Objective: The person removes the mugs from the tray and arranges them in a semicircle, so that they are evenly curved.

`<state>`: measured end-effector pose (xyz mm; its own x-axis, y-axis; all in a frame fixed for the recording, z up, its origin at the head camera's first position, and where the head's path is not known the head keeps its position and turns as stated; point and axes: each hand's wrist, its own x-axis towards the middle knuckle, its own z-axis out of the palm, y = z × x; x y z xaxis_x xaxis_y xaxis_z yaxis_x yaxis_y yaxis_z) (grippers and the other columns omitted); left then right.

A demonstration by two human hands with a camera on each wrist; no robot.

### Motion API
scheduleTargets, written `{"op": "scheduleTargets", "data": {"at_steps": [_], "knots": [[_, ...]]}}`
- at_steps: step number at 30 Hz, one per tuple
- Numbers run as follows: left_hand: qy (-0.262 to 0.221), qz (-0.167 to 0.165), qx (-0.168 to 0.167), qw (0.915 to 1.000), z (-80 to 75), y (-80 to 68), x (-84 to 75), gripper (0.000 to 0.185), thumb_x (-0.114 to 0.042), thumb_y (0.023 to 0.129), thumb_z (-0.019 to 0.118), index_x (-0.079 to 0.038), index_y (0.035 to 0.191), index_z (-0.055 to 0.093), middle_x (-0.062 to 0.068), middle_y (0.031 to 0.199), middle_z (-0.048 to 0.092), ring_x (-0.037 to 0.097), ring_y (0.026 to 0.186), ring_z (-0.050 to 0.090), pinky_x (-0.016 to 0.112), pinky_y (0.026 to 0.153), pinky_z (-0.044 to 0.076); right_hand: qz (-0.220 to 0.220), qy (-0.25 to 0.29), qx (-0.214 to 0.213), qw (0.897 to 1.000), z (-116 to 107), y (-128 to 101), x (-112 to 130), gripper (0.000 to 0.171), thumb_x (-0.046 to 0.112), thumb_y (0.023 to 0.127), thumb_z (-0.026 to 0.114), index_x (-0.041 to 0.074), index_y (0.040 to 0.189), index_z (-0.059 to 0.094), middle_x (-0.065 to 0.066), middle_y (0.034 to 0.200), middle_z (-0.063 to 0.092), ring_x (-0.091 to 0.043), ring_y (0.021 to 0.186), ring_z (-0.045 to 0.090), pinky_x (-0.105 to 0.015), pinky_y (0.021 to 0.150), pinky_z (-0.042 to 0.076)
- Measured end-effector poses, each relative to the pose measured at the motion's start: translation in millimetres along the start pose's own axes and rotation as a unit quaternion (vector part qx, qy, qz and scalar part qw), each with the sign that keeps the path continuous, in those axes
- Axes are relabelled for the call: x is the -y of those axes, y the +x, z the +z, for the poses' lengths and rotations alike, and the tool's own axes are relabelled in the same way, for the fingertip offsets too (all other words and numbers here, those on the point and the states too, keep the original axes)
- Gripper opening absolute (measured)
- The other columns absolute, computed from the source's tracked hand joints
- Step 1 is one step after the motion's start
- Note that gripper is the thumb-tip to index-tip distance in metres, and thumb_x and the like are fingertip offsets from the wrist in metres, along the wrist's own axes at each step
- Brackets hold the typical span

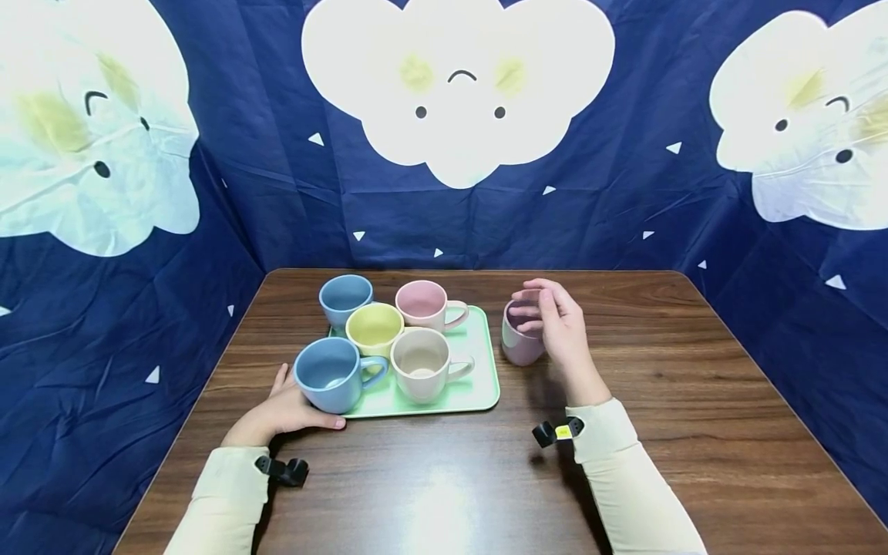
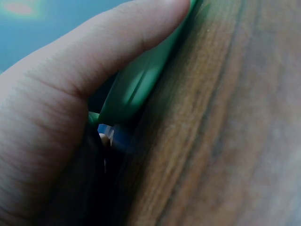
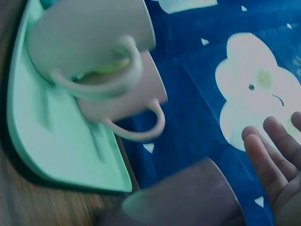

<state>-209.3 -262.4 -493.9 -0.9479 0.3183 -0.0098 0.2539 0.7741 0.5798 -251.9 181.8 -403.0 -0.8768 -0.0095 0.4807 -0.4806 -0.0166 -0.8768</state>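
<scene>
Right hand [image 1: 563, 327] beside lilac mug [image 1: 519, 339], upright, glossy.

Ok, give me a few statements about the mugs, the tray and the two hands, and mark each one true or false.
1. Five mugs stand on the green tray. True: two blue, one yellow, one pink, one beige.
2. The purple mug stands on the tray. False: it is on the wooden table, just right of the tray.
3. The left hand rests at the tray's near left corner, beside the nearer blue mug. True.
4. The right hand grips the pink mug. False: it is at the purple mug, fingers over its rim, and the right wrist view shows them spread rather than clamped.
5. The yellow mug lies on its side. False: it stands upright.
</scene>
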Motion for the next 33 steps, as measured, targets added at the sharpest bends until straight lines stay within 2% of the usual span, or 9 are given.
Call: {"op": "scheduleTargets", "data": {"at_steps": [5,11,18,23,27,30,33], "knots": [[-0.001,0.002,-0.001,1.0000,-1.0,-0.1,-1.3,0.123,-0.049,0.061,0.093,0.007,0.152,0.032,0.034,0.151,0.039,0.054,0.144,0.014,0.072,0.113,-0.005,-0.006,-0.007,0.039,0.999,13,-6,-5,0.041,0.021,0.111,0.038,-0.013,0.126,0.055,-0.037,0.110,0.065,-0.043,0.091,0.072,-0.040,0.067,0.062],[-0.008,0.005,0.000,1.0000,-1.7,0.3,-2.4,0.122,-0.048,0.061,0.093,0.006,0.153,0.032,0.033,0.152,0.038,0.054,0.144,0.013,0.072,0.113,-0.006,-0.004,-0.017,0.091,0.996,27,-17,-14,0.030,0.009,0.109,0.041,-0.011,0.125,0.056,-0.034,0.110,0.065,-0.041,0.095,0.071,-0.049,0.073,0.061],[-0.007,-0.001,0.000,1.0000,-0.1,1.1,1.3,0.124,-0.050,0.061,0.092,0.006,0.153,0.031,0.033,0.153,0.037,0.054,0.145,0.012,0.071,0.113,-0.007,0.011,-0.031,0.121,0.992,38,-26,-29,0.024,0.001,0.104,0.052,-0.009,0.124,0.059,-0.031,0.110,0.067,-0.046,0.101,0.068,-0.055,0.084,0.058],[-0.006,-0.004,-0.002,1.0000,1.2,1.8,4.9,0.124,-0.049,0.061,0.093,0.006,0.153,0.030,0.034,0.153,0.036,0.054,0.145,0.011,0.071,0.113,-0.008,0.041,-0.030,0.139,0.989,45,-31,-38,0.027,0.000,0.101,0.058,-0.008,0.126,0.060,-0.029,0.113,0.068,-0.044,0.106,0.067,-0.040,0.085,0.060],[-0.007,-0.008,-0.001,0.9999,1.8,1.6,5.1,0.125,-0.049,0.061,0.093,0.007,0.153,0.030,0.034,0.153,0.035,0.053,0.145,0.012,0.071,0.113,-0.008,0.045,-0.030,0.157,0.986,49,-34,-47,0.029,-0.007,0.097,0.059,-0.011,0.126,0.059,-0.031,0.112,0.067,-0.046,0.105,0.066,-0.025,0.086,0.056],[-0.008,-0.005,0.000,1.0000,1.6,1.4,4.4,0.125,-0.049,0.061,0.093,0.006,0.153,0.029,0.033,0.153,0.035,0.054,0.145,0.011,0.071,0.113,-0.008,0.043,-0.034,0.169,0.984,51,-35,-56,0.030,-0.010,0.095,0.060,-0.014,0.125,0.059,-0.033,0.111,0.066,-0.045,0.103,0.066,-0.021,0.087,0.054],[-0.007,-0.004,-0.001,1.0000,1.2,1.2,3.2,0.125,-0.049,0.061,0.093,0.006,0.153,0.029,0.033,0.153,0.035,0.054,0.145,0.011,0.071,0.113,-0.008,0.045,-0.037,0.177,0.983,53,-37,-61,0.030,-0.009,0.095,0.062,-0.013,0.124,0.059,-0.032,0.111,0.067,-0.032,0.101,0.068,-0.020,0.085,0.054]]}}
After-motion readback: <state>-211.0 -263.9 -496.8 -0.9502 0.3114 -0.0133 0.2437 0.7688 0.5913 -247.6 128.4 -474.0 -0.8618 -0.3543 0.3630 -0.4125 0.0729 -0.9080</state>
